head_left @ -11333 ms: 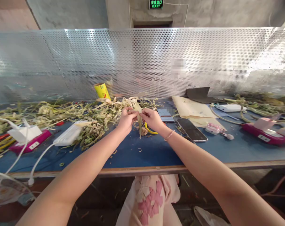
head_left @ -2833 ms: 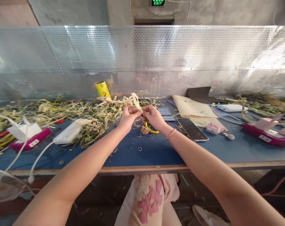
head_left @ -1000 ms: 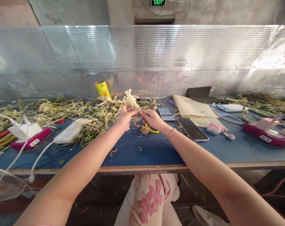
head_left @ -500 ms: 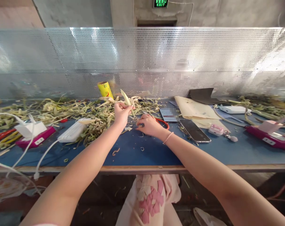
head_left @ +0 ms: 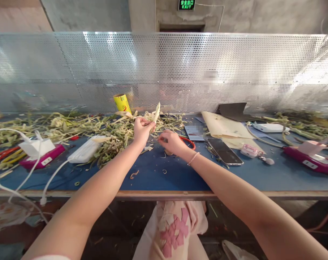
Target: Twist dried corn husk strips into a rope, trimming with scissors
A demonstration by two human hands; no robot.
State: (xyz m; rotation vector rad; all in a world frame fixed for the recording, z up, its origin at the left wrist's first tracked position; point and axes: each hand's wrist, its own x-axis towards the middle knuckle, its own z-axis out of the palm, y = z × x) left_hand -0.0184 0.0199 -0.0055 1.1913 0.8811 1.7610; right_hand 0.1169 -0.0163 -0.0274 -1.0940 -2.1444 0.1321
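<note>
My left hand [head_left: 143, 130] pinches a pale, pointed, leaf-like plant piece [head_left: 157, 112] between thumb and fingers, its tip upward. It is held above the near side of a heap of dried stems and leaves [head_left: 112, 139]. Just to the right, my right hand [head_left: 171, 141] is closed low over the blue tabletop [head_left: 164, 182], its fingers curled together. Whatever those fingers may hold is hidden. Behind that hand an orange-red looped handle [head_left: 190, 141] shows in part. Small curled scraps [head_left: 134, 174] lie on the tabletop nearer to me.
To the right lie a dark phone [head_left: 225, 151], a pink case [head_left: 250, 151], brown paper [head_left: 220, 124] and a magenta power strip [head_left: 310, 162]. On the left are another power strip [head_left: 42, 160] and a white power bank [head_left: 85, 151] with cables. A perforated metal screen [head_left: 164, 72] stands behind.
The plant piece in my left hand has turned from leaning left to standing up, leaning right. My right hand's fingers have drawn closer together. The view has shifted slightly.
</note>
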